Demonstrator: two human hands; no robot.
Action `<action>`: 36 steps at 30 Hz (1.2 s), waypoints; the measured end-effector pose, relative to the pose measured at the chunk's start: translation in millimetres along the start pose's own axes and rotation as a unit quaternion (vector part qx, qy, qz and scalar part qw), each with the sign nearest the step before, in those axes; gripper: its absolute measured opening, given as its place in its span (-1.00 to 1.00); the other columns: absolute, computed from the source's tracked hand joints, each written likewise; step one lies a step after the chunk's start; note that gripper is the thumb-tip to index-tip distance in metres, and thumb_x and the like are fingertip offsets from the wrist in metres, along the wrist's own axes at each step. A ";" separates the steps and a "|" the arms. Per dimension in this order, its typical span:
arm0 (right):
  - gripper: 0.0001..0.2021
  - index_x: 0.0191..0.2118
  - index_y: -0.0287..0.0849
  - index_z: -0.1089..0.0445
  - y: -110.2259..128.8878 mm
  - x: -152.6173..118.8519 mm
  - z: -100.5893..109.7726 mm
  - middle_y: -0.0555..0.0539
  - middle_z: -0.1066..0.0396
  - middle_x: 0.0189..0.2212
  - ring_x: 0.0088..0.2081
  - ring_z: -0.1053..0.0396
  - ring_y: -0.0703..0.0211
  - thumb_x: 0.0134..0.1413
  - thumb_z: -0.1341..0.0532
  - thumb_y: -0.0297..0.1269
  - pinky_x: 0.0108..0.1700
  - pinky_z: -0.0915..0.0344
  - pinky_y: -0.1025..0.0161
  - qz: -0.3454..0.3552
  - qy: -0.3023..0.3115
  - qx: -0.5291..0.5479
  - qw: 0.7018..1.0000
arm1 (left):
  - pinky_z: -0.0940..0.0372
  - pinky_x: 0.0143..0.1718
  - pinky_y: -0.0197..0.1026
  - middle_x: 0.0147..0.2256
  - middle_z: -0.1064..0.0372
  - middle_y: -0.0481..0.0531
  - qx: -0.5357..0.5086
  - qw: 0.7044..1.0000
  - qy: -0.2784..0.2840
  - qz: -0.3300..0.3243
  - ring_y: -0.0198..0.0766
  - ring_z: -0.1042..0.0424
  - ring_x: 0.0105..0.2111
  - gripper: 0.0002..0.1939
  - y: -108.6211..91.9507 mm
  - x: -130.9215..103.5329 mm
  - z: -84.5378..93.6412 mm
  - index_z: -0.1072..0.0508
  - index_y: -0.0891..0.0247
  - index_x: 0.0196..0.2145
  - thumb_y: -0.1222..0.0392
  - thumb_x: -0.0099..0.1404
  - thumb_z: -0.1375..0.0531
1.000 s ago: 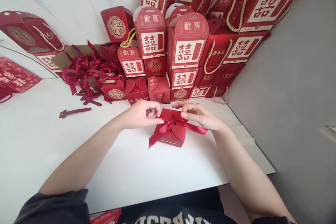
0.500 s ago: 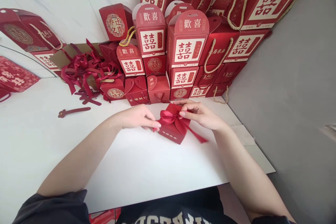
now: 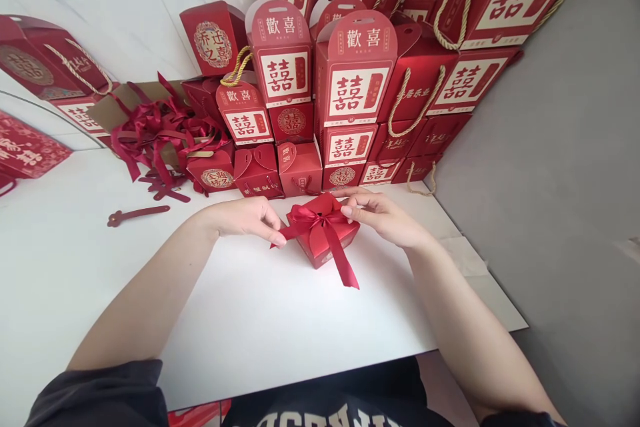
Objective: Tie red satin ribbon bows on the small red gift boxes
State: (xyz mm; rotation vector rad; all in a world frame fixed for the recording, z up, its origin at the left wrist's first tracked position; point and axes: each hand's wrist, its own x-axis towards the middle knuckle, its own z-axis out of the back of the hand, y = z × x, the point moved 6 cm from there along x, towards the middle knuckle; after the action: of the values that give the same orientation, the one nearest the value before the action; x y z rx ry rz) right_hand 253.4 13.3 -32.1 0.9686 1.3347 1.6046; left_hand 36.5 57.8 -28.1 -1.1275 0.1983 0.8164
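A small red gift box [image 3: 310,252] sits on the white table, turned so that one corner points towards me. A dark red satin ribbon [image 3: 336,250] is tied in a bow on its lid. One tail of the ribbon hangs over the front and past the box's edge. My left hand [image 3: 255,221] pinches the other tail between thumb and fingers, left of the box. At the bow's right side, my right hand [image 3: 383,215] is closed with thumb and forefinger on the ribbon; its other fingers reach behind the box.
Stacked red gift boxes [image 3: 355,93] with rope handles line the back against the wall. A cardboard box [image 3: 107,110] heaped with red ribbons stands left of them. A dark red strip [image 3: 140,215] lies on the white table [image 3: 240,333]. A grey wall [image 3: 565,167] bounds the right.
The box has turned, bringing a corner to the front. My left hand has moved left with the ribbon tail, and the other tail has swung from the right to the front.
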 end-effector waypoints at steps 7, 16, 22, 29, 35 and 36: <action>-0.68 -0.54 -0.19 -0.32 -8.0 4.4 1.3 -0.13 -0.40 0.01 0.13 -0.29 -0.04 0.16 -0.23 -0.12 0.07 -0.18 0.14 0.002 -0.006 0.011 1.000 | -0.22 -0.37 -0.32 -0.48 -0.42 -0.07 -0.003 0.999 0.043 -0.004 -0.34 -0.35 -0.42 -0.74 1.4 2.0 -6.7 -0.51 0.28 -0.54 0.03 0.11 -0.32; -0.71 -0.53 -0.17 -0.40 -6.6 4.9 -4.8 -0.11 -0.39 0.03 0.13 -0.30 -0.01 0.18 -0.22 -0.17 0.12 -0.18 0.11 0.013 0.022 0.001 1.000 | -0.19 -0.41 -0.28 -0.51 -0.44 -0.06 0.082 0.992 0.095 -0.024 -0.32 -0.37 -0.45 -0.70 -1.7 2.2 -15.6 -0.52 0.27 -0.54 -0.03 0.14 -0.30; -0.64 -0.09 -0.07 -0.48 -9.6 1.8 8.9 -0.11 -0.43 0.03 -0.03 -0.43 0.04 0.26 -0.09 0.03 0.01 -0.35 0.09 -0.015 -0.038 0.048 0.998 | -0.31 -0.18 -0.21 -0.16 -0.48 0.00 0.110 0.993 -0.036 0.002 -0.18 -0.45 -0.16 -0.56 -6.5 -17.3 5.0 -0.48 0.17 -0.16 -0.16 0.11 -0.30; -0.65 -0.22 -0.12 -0.46 -24.7 7.3 26.3 -0.10 -0.48 -0.11 -0.21 -0.47 0.14 0.22 -0.13 0.06 -0.11 -0.36 0.18 -0.026 -0.148 0.062 0.987 | 0.06 0.32 0.12 0.34 0.01 0.08 0.207 0.932 -0.183 -0.236 0.06 0.06 0.35 -0.05 -68.7 -10.8 -22.7 -0.13 -0.01 0.28 -0.19 -0.01 -0.38; -0.68 -0.26 -0.12 -0.43 -26.7 8.1 19.8 -0.09 -0.48 -0.17 -0.26 -0.46 0.17 0.19 -0.17 0.04 -0.14 -0.35 0.20 -0.017 -0.145 0.068 0.987 | 0.10 0.33 0.16 0.25 -0.18 0.04 0.305 0.914 -0.133 -0.234 0.04 -0.04 0.31 -0.21 -86.5 1.7 -53.9 -0.23 -0.01 0.23 -0.19 0.09 -0.31; -0.68 -0.26 -0.12 -0.42 -27.3 7.6 20.3 -0.08 -0.48 -0.18 -0.26 -0.46 0.17 0.18 -0.17 0.05 -0.14 -0.35 0.20 -0.019 -0.149 0.064 0.987 | 0.01 0.30 0.10 0.24 -0.20 0.05 0.306 0.916 -0.144 -0.216 0.03 -0.08 0.28 -0.23 -84.1 -2.5 -51.6 -0.24 0.00 0.22 -0.19 0.09 -0.30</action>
State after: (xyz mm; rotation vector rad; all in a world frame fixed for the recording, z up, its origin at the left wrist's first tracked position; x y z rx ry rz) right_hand 272.4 30.6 -55.6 1.2027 1.2503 1.2976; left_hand 103.8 -2.9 10.9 -0.4218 -0.0473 0.4594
